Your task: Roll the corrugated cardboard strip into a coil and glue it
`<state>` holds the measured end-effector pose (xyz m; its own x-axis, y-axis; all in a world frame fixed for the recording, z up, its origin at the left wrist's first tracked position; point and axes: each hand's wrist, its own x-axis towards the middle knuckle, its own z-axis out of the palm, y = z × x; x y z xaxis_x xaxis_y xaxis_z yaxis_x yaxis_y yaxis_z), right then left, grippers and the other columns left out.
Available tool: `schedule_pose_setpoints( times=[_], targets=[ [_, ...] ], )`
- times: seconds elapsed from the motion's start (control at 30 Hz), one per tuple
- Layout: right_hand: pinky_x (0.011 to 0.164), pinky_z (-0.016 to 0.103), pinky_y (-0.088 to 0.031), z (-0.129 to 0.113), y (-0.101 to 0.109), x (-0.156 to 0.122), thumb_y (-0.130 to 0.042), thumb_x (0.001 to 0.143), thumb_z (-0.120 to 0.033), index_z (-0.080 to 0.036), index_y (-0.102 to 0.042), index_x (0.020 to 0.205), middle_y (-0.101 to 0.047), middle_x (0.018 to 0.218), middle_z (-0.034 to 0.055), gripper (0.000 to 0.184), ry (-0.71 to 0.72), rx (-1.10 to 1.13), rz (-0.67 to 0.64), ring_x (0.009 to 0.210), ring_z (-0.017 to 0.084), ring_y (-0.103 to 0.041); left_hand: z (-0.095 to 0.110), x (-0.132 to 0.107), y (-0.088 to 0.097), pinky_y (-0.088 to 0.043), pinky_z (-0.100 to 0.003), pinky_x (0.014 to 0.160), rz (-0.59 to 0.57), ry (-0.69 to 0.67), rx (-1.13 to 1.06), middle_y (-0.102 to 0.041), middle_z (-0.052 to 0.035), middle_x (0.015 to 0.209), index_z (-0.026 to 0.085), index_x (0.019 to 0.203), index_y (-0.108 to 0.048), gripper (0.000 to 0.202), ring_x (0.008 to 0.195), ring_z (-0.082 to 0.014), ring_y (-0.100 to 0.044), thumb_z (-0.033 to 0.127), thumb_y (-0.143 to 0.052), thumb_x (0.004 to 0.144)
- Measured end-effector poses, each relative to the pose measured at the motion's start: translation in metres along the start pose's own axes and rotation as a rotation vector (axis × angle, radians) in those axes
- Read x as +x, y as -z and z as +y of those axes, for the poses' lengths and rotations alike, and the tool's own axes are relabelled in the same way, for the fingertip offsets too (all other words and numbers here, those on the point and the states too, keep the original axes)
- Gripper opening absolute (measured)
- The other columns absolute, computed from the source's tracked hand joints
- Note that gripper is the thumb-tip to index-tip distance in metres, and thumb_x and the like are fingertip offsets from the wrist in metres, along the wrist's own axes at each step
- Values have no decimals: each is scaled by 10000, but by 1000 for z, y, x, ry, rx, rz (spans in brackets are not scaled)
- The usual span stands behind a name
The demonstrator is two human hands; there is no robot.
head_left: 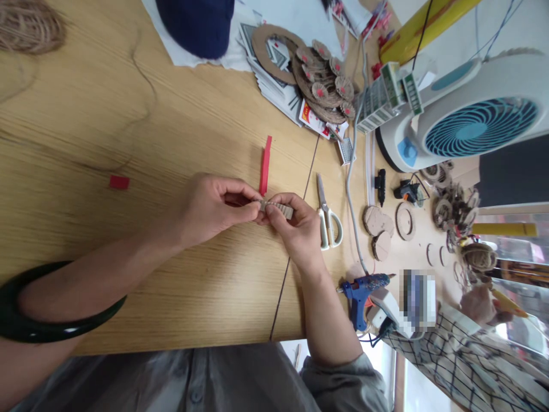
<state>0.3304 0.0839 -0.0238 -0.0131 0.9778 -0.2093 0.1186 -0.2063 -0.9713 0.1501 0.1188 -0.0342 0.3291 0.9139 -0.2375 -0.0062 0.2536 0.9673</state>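
My left hand (212, 207) and my right hand (295, 229) meet over the wooden table (128, 114), both pinching a small strip of corrugated cardboard (278, 209). The left fingers grip its left end, the right thumb and forefinger hold its middle. A dark bangle (26, 326) circles my left forearm. A red paper strip (265, 166) lies just beyond the hands, and a small red piece (119, 182) lies to the left.
Scissors (328, 220) lie right of my hands, a blue glue gun (364, 289) nearer the edge. Cardboard discs (377, 229), a decorated cardboard fan pile (321, 80), a white-and-teal fan (472, 114) and twine (26, 26) surround them. Another person's hand (478, 303) works at right.
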Motion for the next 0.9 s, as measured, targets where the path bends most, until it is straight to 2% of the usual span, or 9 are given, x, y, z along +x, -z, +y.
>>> schedule_pose_setpoints(
  times=[0.13, 0.33, 0.6, 0.9],
  targets=[
    [628, 277, -593, 5, -1, 0, -840, 865, -518, -234, -705, 931, -732, 767, -17, 322, 0, -3, 11, 663, 137, -679, -3, -1, 0, -654, -350, 763, 3, -29, 58, -828, -22, 791, 248, 811, -839, 181, 785, -245, -814, 413, -787, 758],
    [630, 262, -579, 6, -3, 1, -835, 868, -488, -229, -711, 914, -723, 800, -10, 291, 55, -39, 37, 689, 127, -674, -9, -2, -1, -640, -324, 784, 111, -70, 173, -858, -22, 875, 247, 889, -855, 207, 823, -228, -813, 402, -784, 772],
    [615, 252, -604, 7, -2, 3, -821, 870, -406, -230, -700, 909, -748, 776, -23, 218, 77, -8, 57, 653, 121, -707, -9, -3, -2, -640, -325, 780, 89, -93, 159, -859, -18, 869, 249, 896, -856, 203, 813, -227, -816, 407, -771, 802],
    [651, 277, -642, 9, -3, 3, -829, 880, -439, -239, -682, 933, -748, 770, -30, 254, 56, 14, 43, 674, 139, -742, -9, -3, -3, -622, -323, 754, 80, -71, 183, -850, -28, 829, 236, 882, -840, 208, 789, -226, -804, 398, -734, 805]
  ],
)
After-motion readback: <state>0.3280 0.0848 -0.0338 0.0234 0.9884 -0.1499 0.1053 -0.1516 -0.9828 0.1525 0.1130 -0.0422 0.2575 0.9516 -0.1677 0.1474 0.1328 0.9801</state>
